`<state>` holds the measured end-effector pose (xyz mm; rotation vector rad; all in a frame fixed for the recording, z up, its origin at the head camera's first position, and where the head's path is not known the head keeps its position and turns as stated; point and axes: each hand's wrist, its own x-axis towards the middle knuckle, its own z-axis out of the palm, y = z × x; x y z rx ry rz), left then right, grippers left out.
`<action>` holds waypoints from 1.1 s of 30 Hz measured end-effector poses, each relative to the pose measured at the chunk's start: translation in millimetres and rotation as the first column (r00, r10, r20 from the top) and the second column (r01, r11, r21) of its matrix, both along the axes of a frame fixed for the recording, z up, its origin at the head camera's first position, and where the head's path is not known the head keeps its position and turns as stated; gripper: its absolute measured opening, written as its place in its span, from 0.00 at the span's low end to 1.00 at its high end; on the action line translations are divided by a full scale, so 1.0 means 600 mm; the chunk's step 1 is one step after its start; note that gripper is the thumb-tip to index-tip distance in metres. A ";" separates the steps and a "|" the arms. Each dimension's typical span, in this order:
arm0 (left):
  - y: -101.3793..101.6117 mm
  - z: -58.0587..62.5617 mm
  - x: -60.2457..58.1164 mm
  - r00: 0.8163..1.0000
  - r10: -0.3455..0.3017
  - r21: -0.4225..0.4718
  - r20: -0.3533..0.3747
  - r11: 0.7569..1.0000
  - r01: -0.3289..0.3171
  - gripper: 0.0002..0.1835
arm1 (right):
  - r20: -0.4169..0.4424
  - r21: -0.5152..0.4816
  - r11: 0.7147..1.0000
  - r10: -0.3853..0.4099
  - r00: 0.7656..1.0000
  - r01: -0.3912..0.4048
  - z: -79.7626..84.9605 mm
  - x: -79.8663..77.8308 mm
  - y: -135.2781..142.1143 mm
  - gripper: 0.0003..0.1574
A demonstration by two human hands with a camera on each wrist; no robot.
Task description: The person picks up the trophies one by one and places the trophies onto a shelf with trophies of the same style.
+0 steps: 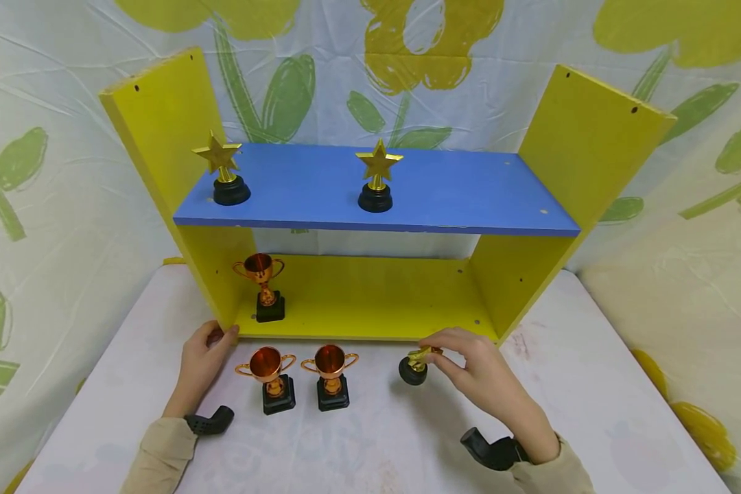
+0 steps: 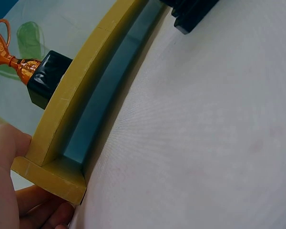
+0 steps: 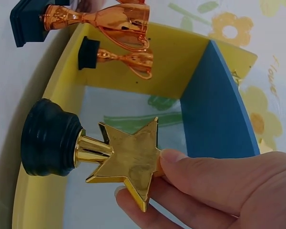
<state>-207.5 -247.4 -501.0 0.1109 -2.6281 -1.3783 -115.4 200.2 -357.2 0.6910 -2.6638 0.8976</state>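
Note:
My right hand (image 1: 484, 370) pinches a gold star trophy (image 3: 128, 160) by one star point, thumb on one side and fingers behind. Its round black base (image 1: 412, 371) hangs tilted just in front of the shelf's lower edge. At the lower left corner of the yellow and blue shelf (image 2: 71, 102), my left hand (image 1: 205, 357) holds the side panel between thumb and fingers. Two bronze cup trophies (image 1: 269, 371) stand upright on the table between the hands. Another bronze cup (image 1: 260, 271) is on the bottom board, at its left end.
The blue upper board (image 1: 309, 182) bears a gold star trophy (image 1: 222, 168) at its left end and another star trophy (image 1: 378, 175) near its middle. Yellow side panels (image 1: 599, 137) rise above that board. Behind hangs a flowered cloth (image 1: 333, 82). A pale cloth (image 1: 346, 460) covers the table.

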 end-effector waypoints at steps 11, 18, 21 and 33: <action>0.001 0.000 0.000 1.000 0.011 -0.009 0.002 1.000 -0.011 0.28 | -0.021 -0.034 0.999 -0.002 1.000 0.001 0.003 0.001 0.000 0.14; 0.001 0.000 0.000 1.000 0.013 0.004 0.018 1.000 -0.013 0.29 | -0.027 -0.046 0.999 -0.003 1.000 0.001 0.003 0.002 0.000 0.15; 0.000 0.000 -0.001 1.000 0.015 0.006 0.017 1.000 -0.015 0.30 | -0.030 -0.052 0.999 0.003 1.000 -0.005 0.003 0.001 0.000 0.15; 0.001 0.003 0.002 0.999 0.013 0.005 0.033 1.000 -0.013 0.31 | -0.027 -0.060 0.998 0.003 1.000 -0.004 0.007 0.002 0.000 0.15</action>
